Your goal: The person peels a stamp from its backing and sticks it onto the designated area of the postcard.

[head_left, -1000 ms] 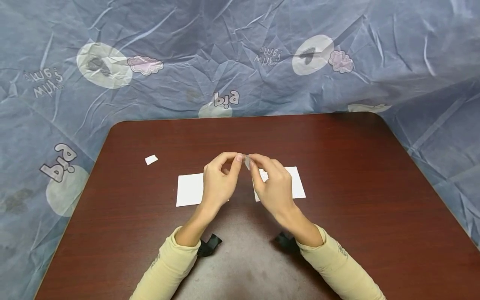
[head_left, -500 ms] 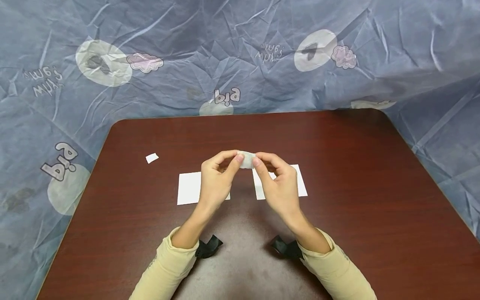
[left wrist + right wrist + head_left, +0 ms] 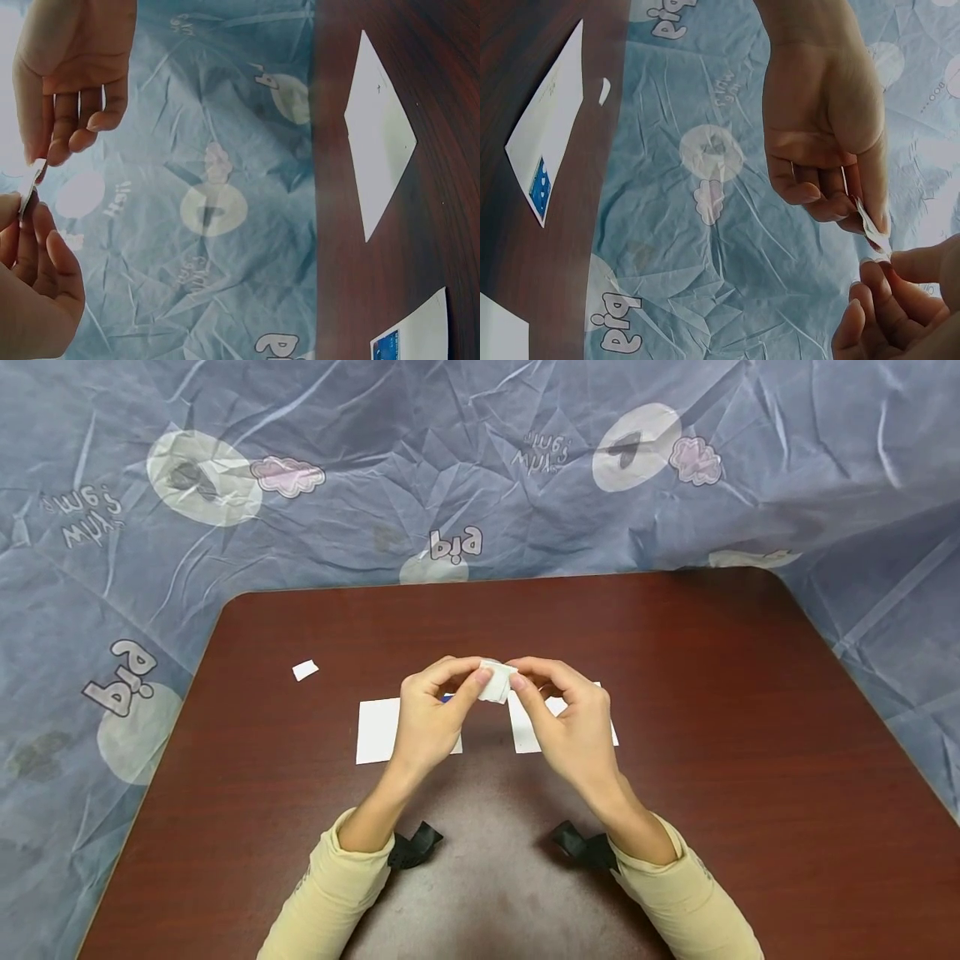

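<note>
Between my two hands, raised over the table, is a small white piece of paper (image 3: 496, 690) with what look like creased or layered edges. My left hand (image 3: 431, 718) pinches its left side between thumb and index finger. On the opposite side, the thumb and index finger of my right hand (image 3: 573, 722) pinch it too. Both wrist views catch the paper (image 3: 31, 184) nearly edge-on. Below the left hand lies a white card (image 3: 377, 731) with a blue printed patch (image 3: 540, 184), mostly covered by the hand in the head view. A second white card (image 3: 379, 127) lies under the right hand.
A small white scrap (image 3: 305, 670) lies on the brown table (image 3: 712, 710) at the far left. Behind the table's far edge hangs a wrinkled blue printed cloth (image 3: 360, 460). Black straps (image 3: 415, 846) show at both wrists.
The held paper has turned from nearly edge-on to facing the head camera, and its layered edges now show. My right hand has shifted slightly to the right. The cards stay in place.
</note>
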{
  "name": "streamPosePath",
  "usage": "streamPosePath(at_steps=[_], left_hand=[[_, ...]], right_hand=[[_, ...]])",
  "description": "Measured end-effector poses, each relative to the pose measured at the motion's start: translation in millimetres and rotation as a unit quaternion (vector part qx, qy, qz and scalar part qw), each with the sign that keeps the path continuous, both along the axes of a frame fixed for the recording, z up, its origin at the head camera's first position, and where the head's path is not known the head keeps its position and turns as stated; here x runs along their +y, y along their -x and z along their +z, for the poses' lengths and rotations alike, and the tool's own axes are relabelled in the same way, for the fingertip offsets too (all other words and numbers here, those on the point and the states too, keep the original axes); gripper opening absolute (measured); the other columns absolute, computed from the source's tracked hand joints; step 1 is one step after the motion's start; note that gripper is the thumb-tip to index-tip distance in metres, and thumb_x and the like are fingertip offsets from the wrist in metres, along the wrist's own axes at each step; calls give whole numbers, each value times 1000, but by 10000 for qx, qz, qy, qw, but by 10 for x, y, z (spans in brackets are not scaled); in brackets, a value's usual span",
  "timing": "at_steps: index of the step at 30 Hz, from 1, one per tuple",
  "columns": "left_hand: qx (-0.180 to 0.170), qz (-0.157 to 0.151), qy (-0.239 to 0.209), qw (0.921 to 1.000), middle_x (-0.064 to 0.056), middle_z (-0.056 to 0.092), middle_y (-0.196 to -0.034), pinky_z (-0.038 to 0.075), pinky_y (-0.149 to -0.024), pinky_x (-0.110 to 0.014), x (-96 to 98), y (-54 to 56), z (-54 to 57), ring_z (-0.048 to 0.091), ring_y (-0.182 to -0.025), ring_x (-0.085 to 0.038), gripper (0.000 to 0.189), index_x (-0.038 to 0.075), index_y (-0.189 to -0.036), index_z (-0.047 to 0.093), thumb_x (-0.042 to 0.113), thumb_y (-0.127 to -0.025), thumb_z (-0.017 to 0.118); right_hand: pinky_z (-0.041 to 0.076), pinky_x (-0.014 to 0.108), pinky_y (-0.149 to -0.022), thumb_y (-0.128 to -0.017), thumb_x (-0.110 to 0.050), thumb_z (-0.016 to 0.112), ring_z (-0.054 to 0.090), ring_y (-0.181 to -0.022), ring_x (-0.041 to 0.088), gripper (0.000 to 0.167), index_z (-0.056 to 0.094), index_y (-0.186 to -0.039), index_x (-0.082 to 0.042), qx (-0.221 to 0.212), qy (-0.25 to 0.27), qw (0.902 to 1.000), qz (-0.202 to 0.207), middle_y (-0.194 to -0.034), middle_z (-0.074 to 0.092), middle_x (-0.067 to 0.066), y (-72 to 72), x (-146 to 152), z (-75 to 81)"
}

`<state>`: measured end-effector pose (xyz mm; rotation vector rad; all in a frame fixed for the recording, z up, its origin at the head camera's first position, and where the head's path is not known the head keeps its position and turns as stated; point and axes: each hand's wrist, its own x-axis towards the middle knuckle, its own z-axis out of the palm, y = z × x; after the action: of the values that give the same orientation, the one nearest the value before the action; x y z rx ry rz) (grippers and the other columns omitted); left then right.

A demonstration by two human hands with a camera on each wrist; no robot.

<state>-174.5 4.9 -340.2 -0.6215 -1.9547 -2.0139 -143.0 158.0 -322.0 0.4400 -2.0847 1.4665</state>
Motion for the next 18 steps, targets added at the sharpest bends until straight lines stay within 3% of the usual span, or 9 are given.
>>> streamPosePath(at_steps=[18], left_hand=[[-193, -102, 131, 9997, -13, 67, -82, 48, -61, -24, -2, 13, 15, 61, -71, -14, 12, -8, -96, 70, -2, -87, 67]], right_hand=[[50, 25, -72, -86, 1, 69, 61, -74, 13, 11, 72, -96, 1, -330, -63, 9993, 189, -85, 70, 4, 2, 73, 45]])
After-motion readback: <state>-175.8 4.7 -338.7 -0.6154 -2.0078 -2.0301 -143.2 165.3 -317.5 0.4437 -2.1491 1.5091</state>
